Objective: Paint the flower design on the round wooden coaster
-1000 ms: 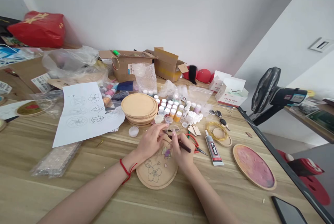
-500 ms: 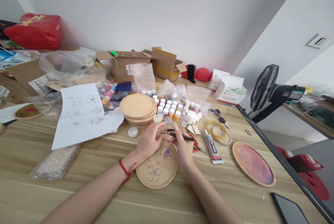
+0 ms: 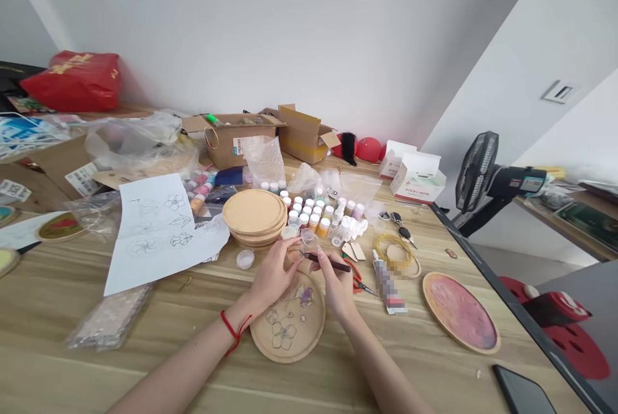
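My right hand (image 3: 337,285) is closed round a slim tool with a dark handle (image 3: 331,262), pen-like, its thin tip pointing left. That tip meets a small clear plastic cup (image 3: 295,250), which the fingers of my left hand (image 3: 274,274) pinch, partly hiding it. Below both hands lies a round wooden plate (image 3: 309,335) with a raised rim. Flower outlines (image 3: 284,335) are drawn on it, and one flower (image 3: 305,296) bears purple. Another clear cup (image 3: 309,238) stands just beyond my fingers. To the left sits a further clear cup (image 3: 245,259).
Stacked wooden plates (image 3: 253,211) and several paint bottles (image 3: 313,221) stand behind my hands. Sketched paper (image 3: 159,234) lies left. On the right are pliers (image 3: 360,282), a glue tube (image 3: 390,288), yellow wire (image 3: 393,248), a pink-painted plate (image 3: 461,311) and a phone (image 3: 524,391).
The view has shifted, so the table things appear slightly lower. The tool's tip now points into or against the cup in my left hand; both hands keep their grip.
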Demonstrator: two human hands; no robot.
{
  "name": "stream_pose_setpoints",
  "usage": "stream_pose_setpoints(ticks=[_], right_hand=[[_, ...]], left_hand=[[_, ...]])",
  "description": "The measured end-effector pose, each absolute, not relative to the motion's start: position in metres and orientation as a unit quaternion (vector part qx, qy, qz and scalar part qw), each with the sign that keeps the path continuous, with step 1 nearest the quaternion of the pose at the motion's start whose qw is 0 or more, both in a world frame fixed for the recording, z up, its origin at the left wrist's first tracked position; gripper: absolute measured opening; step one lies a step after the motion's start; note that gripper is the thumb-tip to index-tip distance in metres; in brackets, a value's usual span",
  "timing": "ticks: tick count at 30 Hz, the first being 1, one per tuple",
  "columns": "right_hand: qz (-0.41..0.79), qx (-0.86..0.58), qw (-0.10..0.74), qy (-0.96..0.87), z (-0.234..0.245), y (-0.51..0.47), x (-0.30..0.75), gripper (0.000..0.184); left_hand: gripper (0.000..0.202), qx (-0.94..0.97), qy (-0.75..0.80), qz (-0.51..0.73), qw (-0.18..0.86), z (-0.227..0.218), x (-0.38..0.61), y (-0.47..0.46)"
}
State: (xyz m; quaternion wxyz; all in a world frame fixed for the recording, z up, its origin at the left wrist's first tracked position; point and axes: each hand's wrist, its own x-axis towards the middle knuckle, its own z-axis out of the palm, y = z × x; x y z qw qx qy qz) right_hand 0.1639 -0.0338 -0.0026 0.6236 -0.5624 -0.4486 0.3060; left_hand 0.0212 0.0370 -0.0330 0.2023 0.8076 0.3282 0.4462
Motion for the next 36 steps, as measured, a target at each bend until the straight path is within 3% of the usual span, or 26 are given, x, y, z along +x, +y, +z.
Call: stream_pose_setpoints(ticks=[13, 19, 26, 30, 36], right_hand=[[0.324, -0.564, 0.638, -0.412, 0.038, -0.056, 0.18, 0.037], [0.25, -0.581, 0.624, -0.46, 0.034, -0.075, 0.16, 0.028], [0.124, -0.589, 0.558, -0.571, 0.03, -0.092, 0.15, 0.014], [0.02, -0.582, 0.532, -0.614, 0.017, -0.095, 0.149, 0.018], [-0.038, -0.575, 0.507, -0.641, 0.006, -0.095, 0.143, 0.023]], left_hand=[[0.04, 0.772, 0.343, 0.449, 0.29, 0.015, 0.031, 0.013], [0.048, 0.705, 0.392, 0.523, 0.276, 0.009, 0.038, 0.001], [0.052, 0.725, 0.415, 0.495, 0.238, -0.01, 0.039, -0.003], [0.052, 0.765, 0.371, 0.495, 0.177, -0.014, 0.038, -0.002], [0.047, 0.77, 0.349, 0.513, 0.148, -0.018, 0.034, 0.001]])
